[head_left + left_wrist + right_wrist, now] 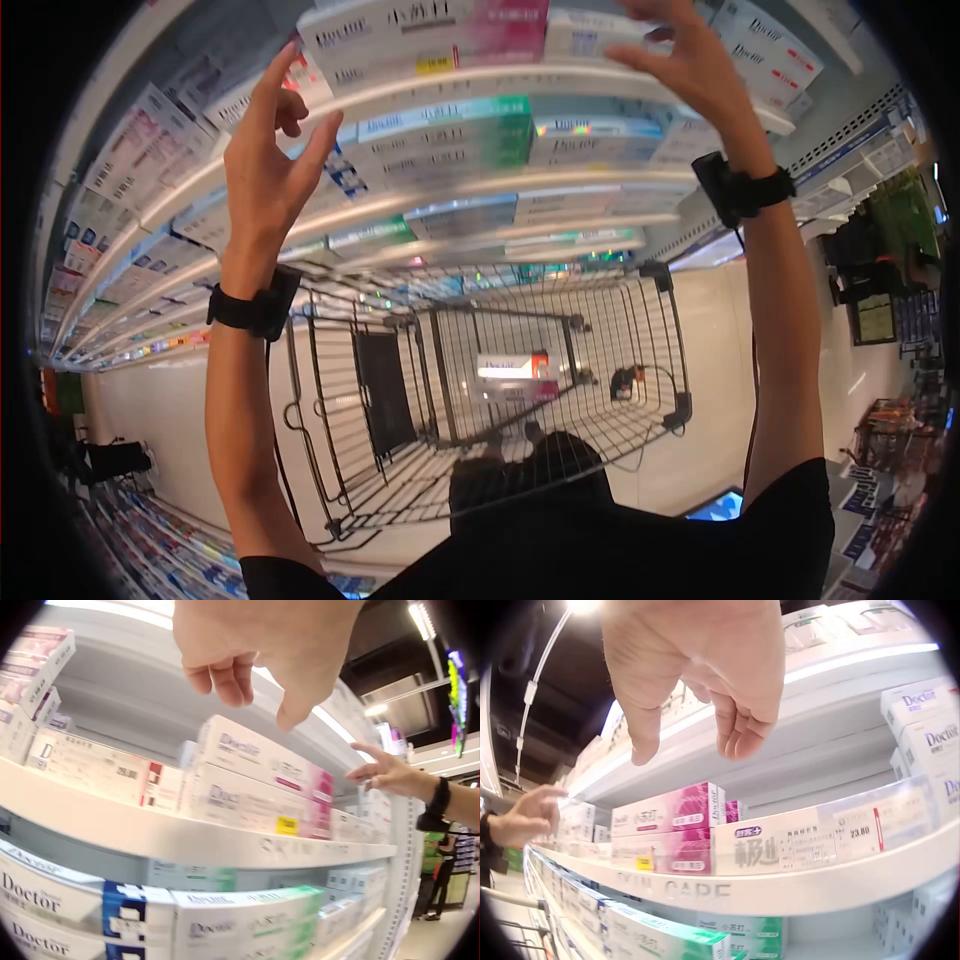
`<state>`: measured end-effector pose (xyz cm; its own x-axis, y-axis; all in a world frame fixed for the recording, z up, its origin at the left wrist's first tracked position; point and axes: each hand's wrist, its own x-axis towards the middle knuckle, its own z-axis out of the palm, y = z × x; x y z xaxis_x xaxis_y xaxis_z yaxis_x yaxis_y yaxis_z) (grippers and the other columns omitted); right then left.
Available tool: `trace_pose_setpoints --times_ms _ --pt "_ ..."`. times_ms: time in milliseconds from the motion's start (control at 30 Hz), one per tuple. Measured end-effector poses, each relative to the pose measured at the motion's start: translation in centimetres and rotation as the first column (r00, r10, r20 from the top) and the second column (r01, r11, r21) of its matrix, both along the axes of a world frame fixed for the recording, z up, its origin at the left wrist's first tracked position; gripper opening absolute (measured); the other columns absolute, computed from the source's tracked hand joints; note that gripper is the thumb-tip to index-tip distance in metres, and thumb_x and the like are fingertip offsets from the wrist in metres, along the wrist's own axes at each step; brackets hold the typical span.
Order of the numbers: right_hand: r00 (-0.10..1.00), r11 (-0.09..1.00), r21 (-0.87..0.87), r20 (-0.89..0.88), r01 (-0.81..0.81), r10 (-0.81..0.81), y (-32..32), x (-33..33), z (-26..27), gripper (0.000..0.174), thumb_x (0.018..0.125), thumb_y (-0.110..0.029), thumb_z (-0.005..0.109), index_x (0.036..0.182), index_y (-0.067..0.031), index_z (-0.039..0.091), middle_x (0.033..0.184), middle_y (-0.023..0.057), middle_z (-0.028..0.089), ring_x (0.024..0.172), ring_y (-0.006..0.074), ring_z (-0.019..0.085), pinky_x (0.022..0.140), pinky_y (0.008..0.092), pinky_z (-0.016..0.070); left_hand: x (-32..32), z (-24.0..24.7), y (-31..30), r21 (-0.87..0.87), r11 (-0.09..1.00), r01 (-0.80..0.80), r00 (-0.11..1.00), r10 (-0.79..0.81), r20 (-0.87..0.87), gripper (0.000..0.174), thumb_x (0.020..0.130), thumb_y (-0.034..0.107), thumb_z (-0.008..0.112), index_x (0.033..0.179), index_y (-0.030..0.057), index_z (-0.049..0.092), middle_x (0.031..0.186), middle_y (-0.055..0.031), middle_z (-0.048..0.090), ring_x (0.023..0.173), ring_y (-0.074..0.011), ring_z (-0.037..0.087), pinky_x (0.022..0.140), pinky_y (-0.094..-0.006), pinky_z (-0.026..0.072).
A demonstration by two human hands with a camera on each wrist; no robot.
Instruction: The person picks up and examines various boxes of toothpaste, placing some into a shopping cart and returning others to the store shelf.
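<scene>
Two stacked white-and-pink boxes [425, 35] lie on the upper shelf, one on top of the other. My left hand [268, 165] is raised at their left side, thumb and fingers apart, holding nothing. In the left wrist view the left hand [262, 652] hangs above the stacked boxes [259, 761], not touching them. At their right side is my right hand [690, 75], thumb spread from bent fingers, with nothing in it. The right wrist view shows the right hand [697, 675] above the pink-ended boxes [667, 810], apart from them.
A metal shopping cart [620, 300] stands below the hands, with a white box [515, 368] in it. Lower shelves hold green-ended boxes [440, 135]. Beside the stack is a white box with a price label [817, 840]. A person [444, 874] stands down the aisle.
</scene>
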<state>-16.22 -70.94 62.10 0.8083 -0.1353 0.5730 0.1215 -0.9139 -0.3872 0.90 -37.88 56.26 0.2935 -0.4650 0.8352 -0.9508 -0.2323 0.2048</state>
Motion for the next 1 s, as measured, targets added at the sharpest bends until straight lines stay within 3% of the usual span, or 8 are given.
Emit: trace_pose_setpoints --times_ms 67,133,200,300,400,500,733,1000 --pt "1.0 1.0 0.018 -0.018 -0.018 0.018 1.5 -3.0 -4.4 0.077 0.083 -0.015 0.072 0.147 -0.0106 0.029 0.122 0.0142 0.057 0.107 0.0259 0.058 0.091 0.03 0.0476 -5.3 -4.6 0.2 0.16 0.979 0.126 0.981 -0.099 -0.169 0.056 0.079 0.009 0.071 0.131 0.0066 0.051 0.081 -0.0077 0.057 0.07 -0.0204 0.053 0.067 -0.0321 0.047" --pt "0.98 0.984 0.131 -0.141 -0.122 0.141 -0.6 -10.0 -8.3 0.09 0.075 -0.026 0.079 0.147 -0.0064 0.028 0.126 0.0203 0.058 0.112 0.0257 0.057 0.088 0.033 0.0457 -11.6 -14.7 0.7 0.453 0.772 0.446 0.868 -0.248 -0.431 0.045 0.08 0.01 0.067 0.123 0.0038 0.054 0.09 -0.0117 0.059 0.079 -0.0271 0.057 0.074 -0.0378 0.0473" --pt "0.979 0.912 0.409 -0.193 0.027 0.058 2.5 -13.9 -12.3 0.077 0.072 -0.014 0.079 0.14 -0.0059 0.042 0.118 0.0101 0.064 0.105 0.0195 0.06 0.086 0.0313 0.0474 -14.7 -22.6 1.3 0.423 0.677 0.602 0.728 -0.248 -0.639 0.035 0.082 0.012 0.063 0.115 0.0021 0.056 0.093 -0.0148 0.059 0.091 -0.0332 0.058 0.082 -0.0429 0.0478" --pt "0.916 0.808 0.547 -0.401 0.218 0.024 5.3 -19.4 -17.7 0.075 0.072 -0.009 0.078 0.138 -0.0056 0.045 0.118 0.0105 0.064 0.104 0.0195 0.06 0.085 0.0313 0.048 -18.3 -32.9 2.5 0.56 0.484 0.672 0.696 -0.155 -0.701 0.026 0.081 0.013 0.064 0.104 0.003 0.057 0.096 -0.0157 0.061 0.089 -0.0343 0.061 0.078 -0.0424 0.0514" --pt "0.809 0.716 0.562 -0.588 0.414 -0.007 7.1 -23.8 -21.8 0.07 0.072 -0.008 0.077 0.136 -0.0044 0.048 0.116 0.011 0.065 0.104 0.0194 0.061 0.085 0.0316 0.0477 -20.6 -40.9 3.4 0.649 0.371 0.665 0.653 0.133 -0.745 0.028 0.078 0.014 0.065 0.103 0.0042 0.057 0.099 -0.0155 0.061 0.092 -0.0344 0.061 0.079 -0.0425 0.0516" --pt "0.754 0.628 0.59 -0.657 0.507 0.009 8.2 -27.8 -24.8 0.064 0.073 -0.008 0.076 0.132 -0.0032 0.052 0.115 0.0119 0.066 0.104 0.0198 0.062 0.085 0.0324 0.0475 -22.4 -45.8 4.5 0.781 0.248 0.574 0.735 0.264 -0.624 0.032 0.077 0.014 0.065 0.107 0.0042 0.057 0.106 -0.0146 0.06 0.099 -0.0328 0.059 0.083 -0.0432 0.0502" --pt "0.638 0.628 0.505 -0.77 0.592 0.017 8.3 -31.0 -26.6 0.06 0.073 -0.008 0.076 0.129 -0.0033 0.054 0.114 0.011 0.067 0.103 0.0223 0.063 0.085 0.0335 0.049 -26.0 -52.8 4.0 0.821 0.344 0.456 0.868 0.033 -0.496 0.039 0.082 0.005 0.053 0.121 -0.0007 0.051 0.118 -0.0138 0.056 0.114 -0.0277 0.052 0.094 -0.0395 0.0447" --pt "0.628 0.646 0.506 -0.777 0.571 0.054 8.2 -31.0 -27.5 0.053 0.074 -0.007 0.076 0.123 -0.0041 0.057 0.113 0.0123 0.065 0.102 0.0258 0.063 0.083 0.0339 0.0506 -28.4 -56.0 2.7 0.854 0.353 0.382 0.899 0.072 -0.432 0.039 0.082 0.009 0.052 0.12 0.0003 0.055 0.121 -0.0124 0.055 0.118 -0.028 0.049 0.1 -0.0443 0.0403"
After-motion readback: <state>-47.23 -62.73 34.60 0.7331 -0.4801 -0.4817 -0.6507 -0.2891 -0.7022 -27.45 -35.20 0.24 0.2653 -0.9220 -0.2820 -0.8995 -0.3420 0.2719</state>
